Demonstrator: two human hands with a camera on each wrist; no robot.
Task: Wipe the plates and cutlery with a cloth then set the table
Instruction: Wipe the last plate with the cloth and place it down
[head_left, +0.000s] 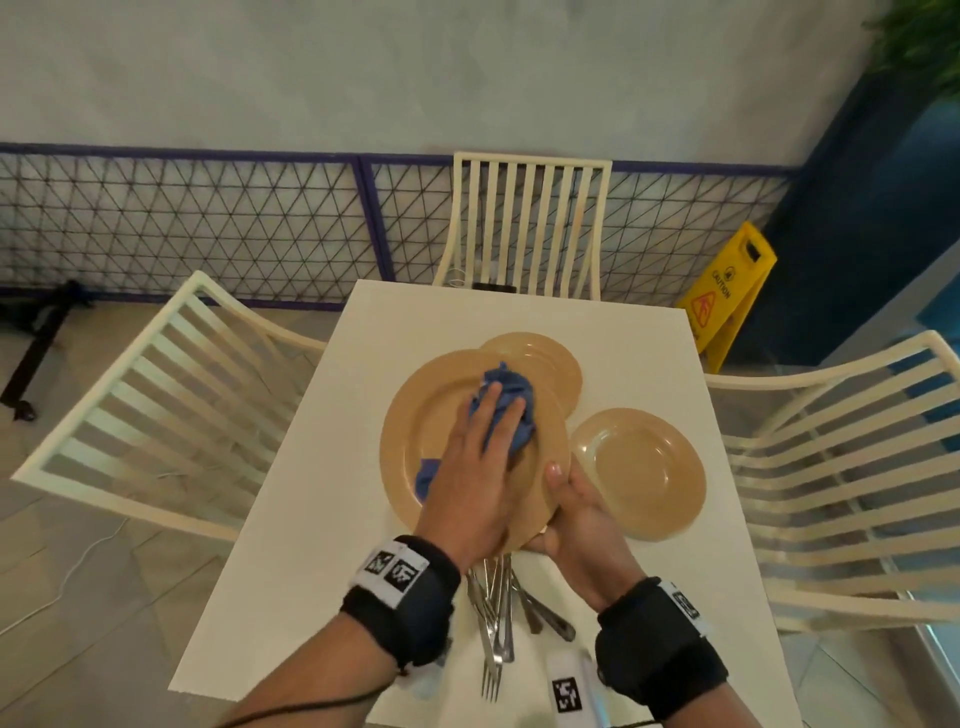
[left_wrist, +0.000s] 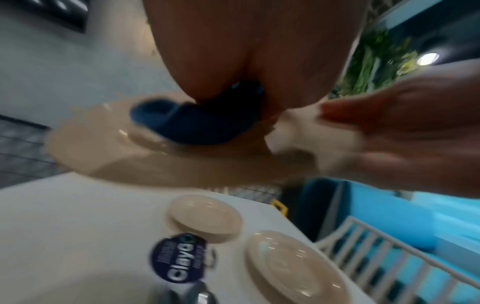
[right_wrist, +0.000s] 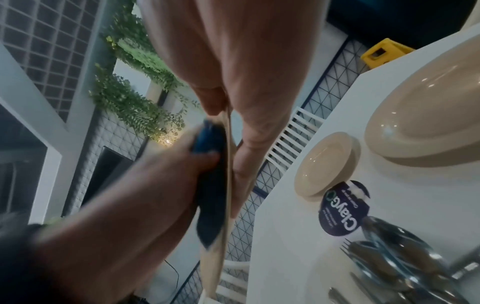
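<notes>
A large tan plate (head_left: 415, 431) is lifted off the white table (head_left: 311, 519) and tilted toward me. My right hand (head_left: 566, 514) grips its lower right rim, thumb on the face and fingers behind. My left hand (head_left: 493, 431) presses a bunched blue cloth (head_left: 506, 384) against the plate's face with fingers stretched over it. The right wrist view shows that plate (right_wrist: 226, 185) edge-on with the cloth (right_wrist: 207, 185) against it. Two smaller tan plates (head_left: 545, 358) (head_left: 644, 473) lie on the table. Forks and spoons (head_left: 493, 613) lie in a pile under the raised plate.
Cream slatted chairs stand at the left (head_left: 171, 395), the back (head_left: 524, 223) and the right (head_left: 841, 483) of the table. A yellow caution sign (head_left: 727, 296) stands on the floor at the back right. A round dark label (left_wrist: 179, 257) lies beside the cutlery.
</notes>
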